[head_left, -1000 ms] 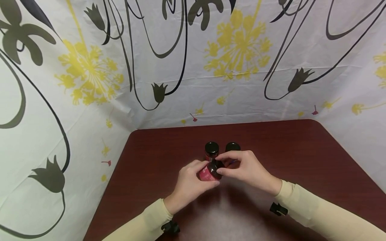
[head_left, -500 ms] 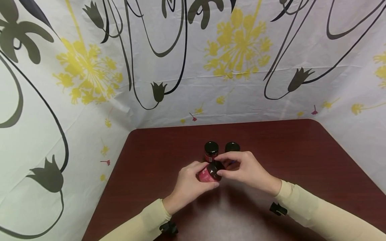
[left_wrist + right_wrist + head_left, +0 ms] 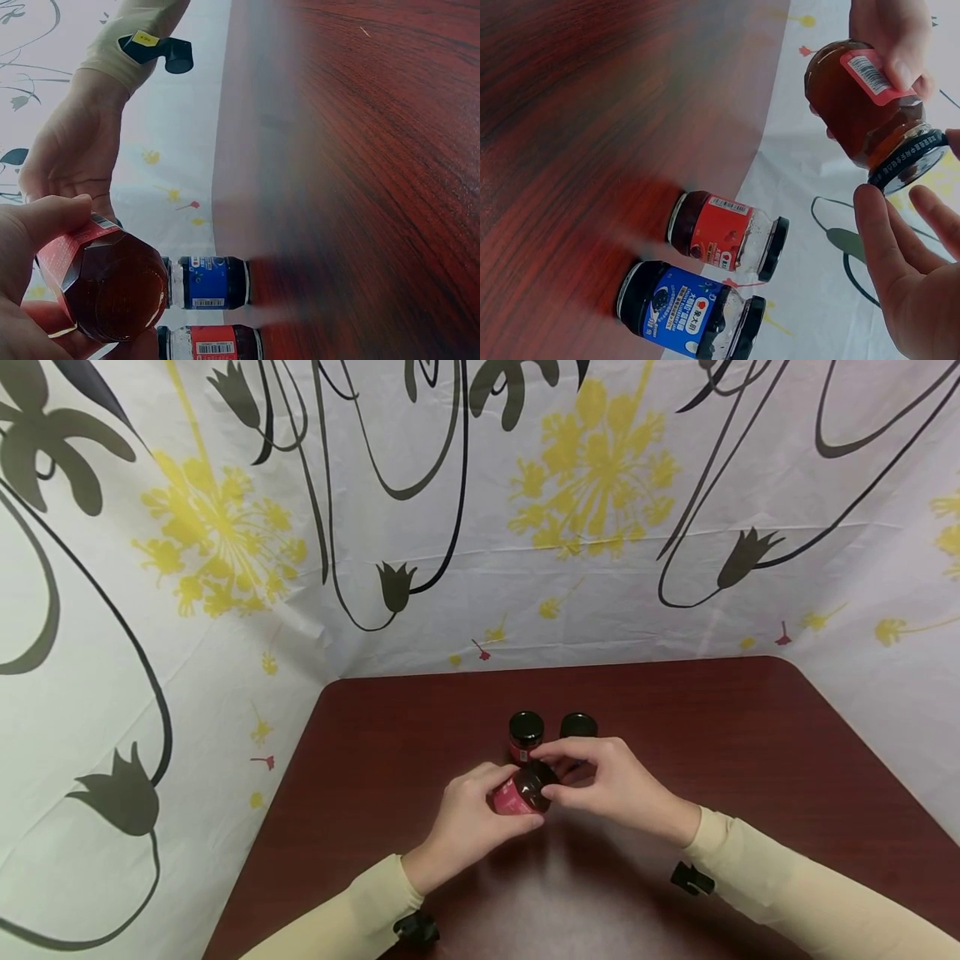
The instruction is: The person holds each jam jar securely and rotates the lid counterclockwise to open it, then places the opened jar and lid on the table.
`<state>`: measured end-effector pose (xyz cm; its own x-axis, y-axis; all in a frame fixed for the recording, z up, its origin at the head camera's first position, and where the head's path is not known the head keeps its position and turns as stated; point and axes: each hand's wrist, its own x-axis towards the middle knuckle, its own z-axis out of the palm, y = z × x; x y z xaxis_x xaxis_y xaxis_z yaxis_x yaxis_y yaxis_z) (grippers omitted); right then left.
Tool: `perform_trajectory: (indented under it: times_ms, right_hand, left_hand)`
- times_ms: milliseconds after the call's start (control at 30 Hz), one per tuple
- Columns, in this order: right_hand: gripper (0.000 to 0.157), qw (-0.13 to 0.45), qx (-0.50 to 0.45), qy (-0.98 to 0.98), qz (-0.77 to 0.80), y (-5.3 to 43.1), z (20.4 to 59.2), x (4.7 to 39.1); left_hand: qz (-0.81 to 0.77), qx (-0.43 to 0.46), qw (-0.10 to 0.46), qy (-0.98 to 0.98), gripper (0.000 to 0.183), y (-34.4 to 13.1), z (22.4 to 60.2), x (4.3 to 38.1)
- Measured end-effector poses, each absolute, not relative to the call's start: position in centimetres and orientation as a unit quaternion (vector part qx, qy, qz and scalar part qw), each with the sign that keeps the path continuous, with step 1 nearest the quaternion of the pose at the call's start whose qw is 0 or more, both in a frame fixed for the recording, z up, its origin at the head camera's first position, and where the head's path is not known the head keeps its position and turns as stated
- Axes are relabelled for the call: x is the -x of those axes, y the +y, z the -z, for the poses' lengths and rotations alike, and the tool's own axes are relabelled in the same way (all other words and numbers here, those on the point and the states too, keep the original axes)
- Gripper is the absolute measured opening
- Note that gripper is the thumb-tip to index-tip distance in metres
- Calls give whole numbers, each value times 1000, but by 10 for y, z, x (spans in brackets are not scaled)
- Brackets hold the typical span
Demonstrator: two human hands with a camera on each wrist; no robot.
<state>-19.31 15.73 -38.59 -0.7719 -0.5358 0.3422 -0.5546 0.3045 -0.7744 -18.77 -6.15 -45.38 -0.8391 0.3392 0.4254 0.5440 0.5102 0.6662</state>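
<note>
My left hand (image 3: 472, 814) grips a glass jar (image 3: 855, 105) of amber-brown contents with a pinkish-red label, held tilted above the table. Its black lid (image 3: 911, 159) points toward my right hand (image 3: 618, 781). At the lid's rim, the right hand's thumb and fingertips pinch from opposite sides. In the left wrist view the jar's faceted glass base (image 3: 124, 285) faces the camera. Behind the hands stand two more jars with dark lids: one with a red label (image 3: 724, 232), one with a blue label (image 3: 679, 309). The right hand partly hides the blue one in the head view.
A dark red wood-grain table (image 3: 405, 718) with rounded far corners lies under the hands. White fabric (image 3: 465, 543) printed with flowers hangs behind it and along both sides. A small black device (image 3: 692, 878) is strapped at each wrist.
The right thumb and index fingertip have shifted slightly around the lid. The held jar stays nearly in place, and the two standing jars have not moved.
</note>
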Motion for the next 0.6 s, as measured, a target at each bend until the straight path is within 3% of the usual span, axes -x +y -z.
perform_trajectory:
  times_ms: [600]
  right_hand:
    - [46, 4, -376, -806, -457, 167, 416, 209]
  left_hand:
    - [403, 274, 99, -868, 54, -62, 449, 183]
